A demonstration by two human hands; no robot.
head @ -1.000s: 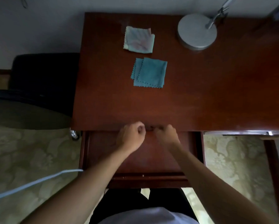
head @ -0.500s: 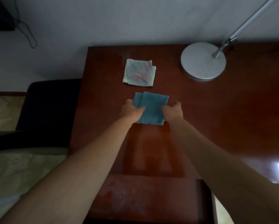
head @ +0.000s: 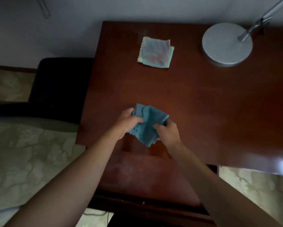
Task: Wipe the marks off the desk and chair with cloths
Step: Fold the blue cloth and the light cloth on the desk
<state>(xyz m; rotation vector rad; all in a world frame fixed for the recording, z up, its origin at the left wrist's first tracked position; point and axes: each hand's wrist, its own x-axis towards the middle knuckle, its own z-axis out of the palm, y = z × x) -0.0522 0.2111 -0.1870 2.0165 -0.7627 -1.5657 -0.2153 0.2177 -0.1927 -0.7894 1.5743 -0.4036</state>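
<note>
A teal cloth (head: pixel 148 126) with zigzag edges is lifted above the near part of the dark red-brown desk (head: pixel 203 99). My left hand (head: pixel 126 123) grips its left side and my right hand (head: pixel 167 131) grips its right side, so the cloth hangs crumpled between them. A second, pale cloth (head: pixel 155 54) with pinkish stains lies flat farther back on the desk. A black chair (head: pixel 60 86) stands to the left of the desk, partly in shadow.
A round grey lamp base (head: pixel 226 44) with a metal arm stands at the back right of the desk. Below my hands an open drawer (head: pixel 137 176) sticks out from the desk's front. Patterned beige floor lies left and right.
Both hands rose from the drawer front to the teal cloth, took hold of it, then lifted it off the desk and drew it nearer. The cloth is now crumpled instead of flat.
</note>
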